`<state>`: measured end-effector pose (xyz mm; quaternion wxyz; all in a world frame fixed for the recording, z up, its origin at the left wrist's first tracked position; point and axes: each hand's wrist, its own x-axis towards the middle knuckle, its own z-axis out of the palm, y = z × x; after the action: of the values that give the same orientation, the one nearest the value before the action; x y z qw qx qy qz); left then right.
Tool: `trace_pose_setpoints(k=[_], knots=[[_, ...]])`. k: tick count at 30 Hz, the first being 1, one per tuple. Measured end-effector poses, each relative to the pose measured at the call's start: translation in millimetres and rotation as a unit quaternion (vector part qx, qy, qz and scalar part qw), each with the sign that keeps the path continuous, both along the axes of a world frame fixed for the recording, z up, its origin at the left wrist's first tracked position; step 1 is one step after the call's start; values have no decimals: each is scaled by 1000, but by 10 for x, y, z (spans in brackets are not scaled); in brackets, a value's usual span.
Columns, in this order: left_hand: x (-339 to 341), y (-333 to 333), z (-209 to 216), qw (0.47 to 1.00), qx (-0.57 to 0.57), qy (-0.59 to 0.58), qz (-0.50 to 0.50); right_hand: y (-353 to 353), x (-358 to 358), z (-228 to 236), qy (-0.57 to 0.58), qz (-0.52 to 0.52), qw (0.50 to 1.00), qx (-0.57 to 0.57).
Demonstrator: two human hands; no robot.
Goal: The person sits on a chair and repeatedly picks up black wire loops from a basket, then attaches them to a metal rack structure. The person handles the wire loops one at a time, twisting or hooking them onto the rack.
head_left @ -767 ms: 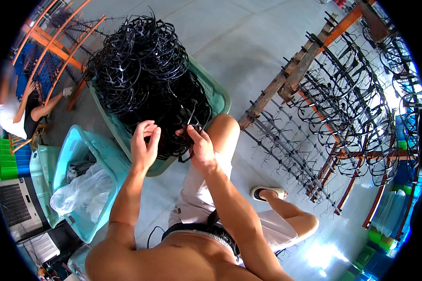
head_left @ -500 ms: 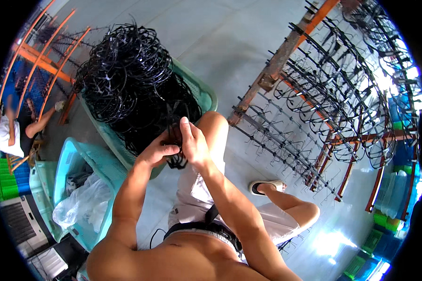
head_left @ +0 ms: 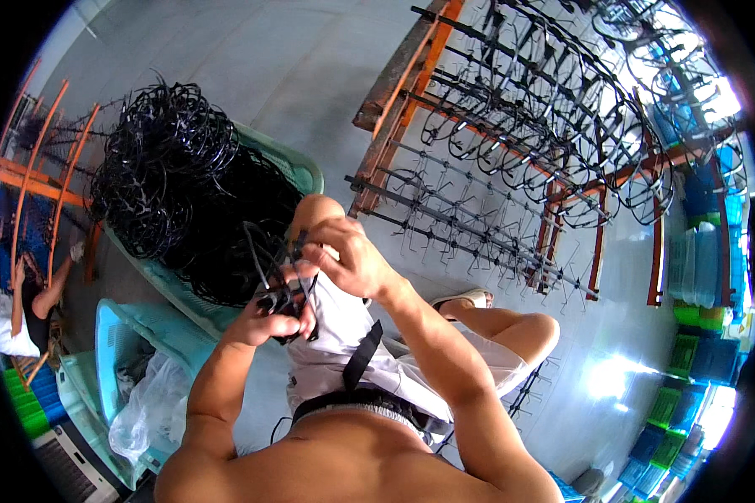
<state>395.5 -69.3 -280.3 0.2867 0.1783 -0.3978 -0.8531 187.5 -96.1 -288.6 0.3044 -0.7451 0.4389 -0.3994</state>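
My left hand point(head_left: 260, 325) is closed around a small bunch of thin, glossy black curved strips point(head_left: 283, 297), held just above my left thigh. Loose ends stick up past the thumb. My right hand point(head_left: 354, 258) is beside the bunch, its fingers bent and pressed together at the upper strands; what lies between the fingertips is hidden. In front of my left knee, a pale green plastic basket point(head_left: 309, 173) holds a heap of the same kind of black strips point(head_left: 166, 159), tangled and piled above the rim at its far left end.
At the right, an orange metal rack point(head_left: 432, 71) carries rows of black bars with hooks and hanging black loops. A turquoise basket point(head_left: 109, 335) with clear plastic bags point(head_left: 149, 411) stands at lower left. Another person point(head_left: 42, 310) sits by orange racking at far left.
My view has shifted, so the basket sits further left and lower. My right hand has moved up and away from the left hand, its fingers now curled; the strips fan out more from the left hand.
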Motion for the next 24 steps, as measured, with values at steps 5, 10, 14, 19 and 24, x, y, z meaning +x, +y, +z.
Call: trace_pose_setpoints(k=[5,10,14,19,24], knots=[[46,-23,-12,951,94,258,-143,151,-221,53,-162,165,928,292],[-172,26,213,875,141,344,-310,456,-399,-46,-340,362,647,579],[-402,132,54,752,125,408,-502,811,-392,-65,-416,382,579,588],[-262,292,296,798,133,450,-379,1121,-887,327,-488,327,680,439],[-187,223,440,860,92,407,-294,1124,-1176,511,-652,294,650,258]])
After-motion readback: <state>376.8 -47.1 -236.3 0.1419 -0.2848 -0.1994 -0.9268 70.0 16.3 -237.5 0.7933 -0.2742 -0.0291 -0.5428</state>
